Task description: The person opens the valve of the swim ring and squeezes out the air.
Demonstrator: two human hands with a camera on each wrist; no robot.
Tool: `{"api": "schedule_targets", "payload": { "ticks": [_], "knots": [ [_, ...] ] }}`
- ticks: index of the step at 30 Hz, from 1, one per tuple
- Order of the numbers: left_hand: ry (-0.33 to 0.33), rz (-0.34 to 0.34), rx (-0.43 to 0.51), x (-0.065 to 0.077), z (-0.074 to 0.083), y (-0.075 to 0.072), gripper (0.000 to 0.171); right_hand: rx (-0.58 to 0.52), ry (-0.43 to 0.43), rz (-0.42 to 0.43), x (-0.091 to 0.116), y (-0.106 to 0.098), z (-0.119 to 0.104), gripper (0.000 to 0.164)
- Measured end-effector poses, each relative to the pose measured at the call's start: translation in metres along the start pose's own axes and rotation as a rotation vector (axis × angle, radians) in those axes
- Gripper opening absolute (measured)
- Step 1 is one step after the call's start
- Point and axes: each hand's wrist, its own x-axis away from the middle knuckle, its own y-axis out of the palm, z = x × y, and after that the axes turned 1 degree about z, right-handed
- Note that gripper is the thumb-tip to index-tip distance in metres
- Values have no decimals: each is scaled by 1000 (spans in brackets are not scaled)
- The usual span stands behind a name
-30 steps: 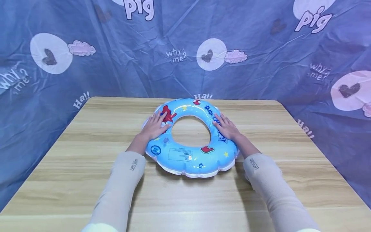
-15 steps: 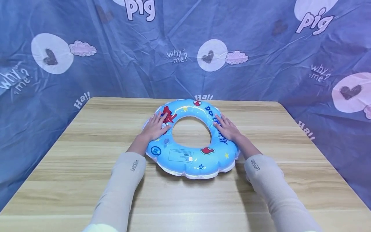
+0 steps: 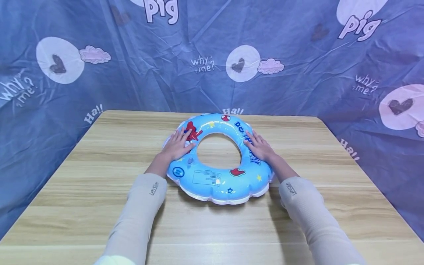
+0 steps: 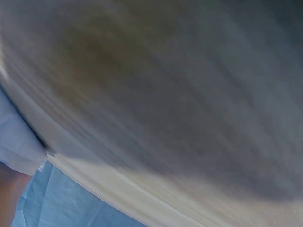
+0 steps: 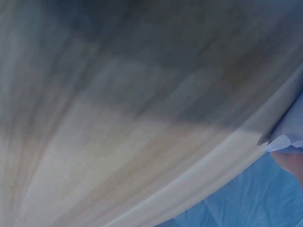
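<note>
A blue inflatable swim ring [image 3: 215,184] with red figures, stars and lettering lies on the wooden table in the head view. On its left side rests my left hand [image 3: 177,146], fingers straight and spread over the red figure. My right hand [image 3: 260,146] lies flat on the opposite side, across the printed letters, its fingers extended. Both palms face down on the ring. In the left wrist view the ring's pale edge [image 4: 16,137] shows at the left border; the right wrist view has the same edge [image 5: 289,127] at its right border.
The light wooden table [image 3: 82,206] reaches back to a blue cloth backdrop [image 3: 149,73] printed with words, hearts and clouds. The backdrop also hangs along the table's left and right sides. Pale sleeves [image 3: 135,217] cover both forearms.
The whole head view has shifted very slightly. Hands and swim ring keep the same places relative to each other.
</note>
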Motion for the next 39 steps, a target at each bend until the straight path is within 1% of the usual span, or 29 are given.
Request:
{"api": "schedule_targets", "payload": {
  "ticks": [4, 7, 9, 11, 12, 14, 15, 17, 19, 20, 21, 22, 23, 24, 25, 27, 29, 32, 34, 35, 37, 39],
  "knots": [
    [16, 19, 10, -2, -1, 0, 73, -18, -13, 25, 0, -2, 0, 66],
    [28, 11, 13, -2, -3, 0, 73, -42, -15, 31, 1, -2, 0, 66],
    [29, -6, 19, 0, -4, 0, 73, -36, -18, 32, 2, 0, 1, 66],
    [39, -5, 41, 2, -5, -2, 73, -25, -15, 44, 4, 1, 1, 66],
    [54, 11, 62, 3, -6, -3, 73, -17, -16, 58, 5, 2, 1, 65],
    [87, 76, 138, 3, -8, -6, 70, -3, -14, 86, 7, 2, 1, 65],
    [106, 128, 197, 3, -9, -8, 68, 0, -6, 96, 8, 2, 1, 65],
    [135, 249, 346, 4, -10, -14, 61, -3, 4, 117, 11, 1, 1, 66],
    [150, 375, 463, 7, -10, -21, 53, -8, 16, 141, 15, 1, 0, 66],
    [151, 427, 507, 10, -10, -25, 50, -14, 25, 159, 17, 2, 0, 66],
    [151, 463, 532, 13, -8, -29, 46, -16, 36, 174, 20, 2, 0, 66],
    [144, 476, 537, 17, -6, -31, 44, -22, 49, 192, 24, 3, 0, 65],
    [135, 478, 522, 22, -4, -32, 42, -27, 68, 208, 27, 4, 0, 65],
    [124, 464, 497, 28, -1, -33, 42, -37, 92, 224, 31, 4, -1, 64],
    [113, 436, 479, 34, 1, -32, 42, -44, 121, 238, 35, 5, -1, 64],
    [90, 355, 451, 46, 7, -28, 46, -59, 183, 256, 42, 7, -5, 63],
    [69, 280, 417, 56, 12, -22, 52, -84, 240, 249, 48, 8, -10, 63],
    [57, 201, 315, 64, 17, -14, 65, -135, 291, 205, 55, 8, -21, 64],
    [56, 173, 230, 64, 19, -11, 76, -142, 301, 175, 58, 7, -28, 65],
    [52, 165, 192, 63, 19, -9, 81, -133, 296, 176, 58, 5, -30, 66],
    [39, 144, 136, 60, 17, -7, 89, -87, 267, 202, 58, 1, -33, 67],
    [33, 130, 124, 55, 12, -5, 89, -21, 203, 256, 52, -4, -33, 68]
  ]
}}
